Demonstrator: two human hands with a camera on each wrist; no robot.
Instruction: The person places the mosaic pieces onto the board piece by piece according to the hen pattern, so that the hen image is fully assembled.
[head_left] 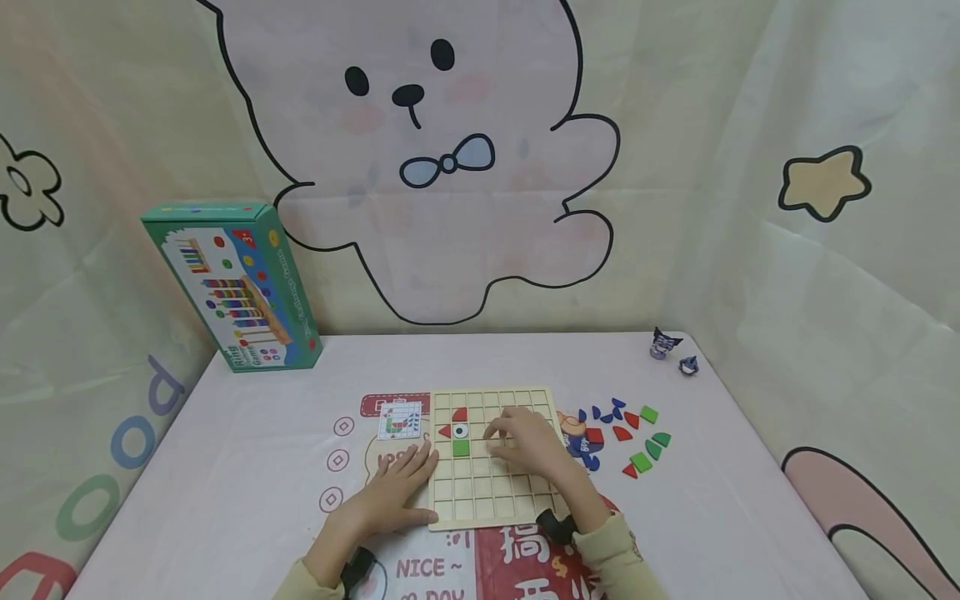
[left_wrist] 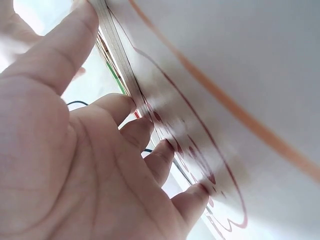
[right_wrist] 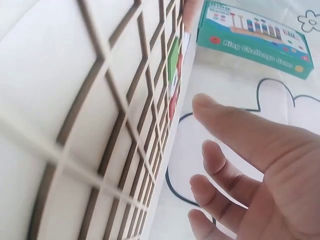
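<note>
A pale wooden grid board [head_left: 491, 500] lies on the table. Set in its upper left cells are a green square [head_left: 461, 449], a white eye piece [head_left: 461, 431], a red triangle [head_left: 445, 431] and a red rounded piece [head_left: 460, 413]. My left hand [head_left: 393, 492] touches the board's left edge with fingers spread, and in the left wrist view its fingertips rest along that edge. Over the board's right half is my right hand [head_left: 528, 446]. Its thumb [right_wrist: 230, 125] and loosely bent fingers stand apart in the right wrist view, with nothing between them.
A small pattern card [head_left: 400, 420] lies left of the board's top. Loose red, green and blue pieces, among them a green square [head_left: 641, 462], are scattered to the right. A green game box [head_left: 240, 287] stands at the back left; crumpled wrappers [head_left: 663, 344] lie at the back right.
</note>
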